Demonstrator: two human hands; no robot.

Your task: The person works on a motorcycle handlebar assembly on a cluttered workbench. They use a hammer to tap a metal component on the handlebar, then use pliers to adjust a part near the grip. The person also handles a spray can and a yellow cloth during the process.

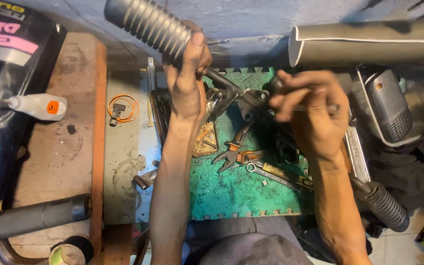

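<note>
My left hand (188, 73) grips a long footrest bar just below its ribbed black rubber sleeve (145, 25), holding it up over the green foam mat (231, 196). The bar's lower end joins a dark metal bracket (247, 100) above the mat. My right hand (306, 110) is closed around a thin metal tool (333, 108) and pressed against that bracket from the right. What the tool's tip touches is hidden by my fingers.
Orange-handled pliers (232, 149) and a combination wrench (271, 174) lie on the mat. A white squeeze bottle (38, 106) rests on a wooden board at left, near an orange wire ring (123, 109). More ribbed footpegs (33, 218) (386, 206) lie at bottom left and right. A grey tube (369, 41) crosses the top right.
</note>
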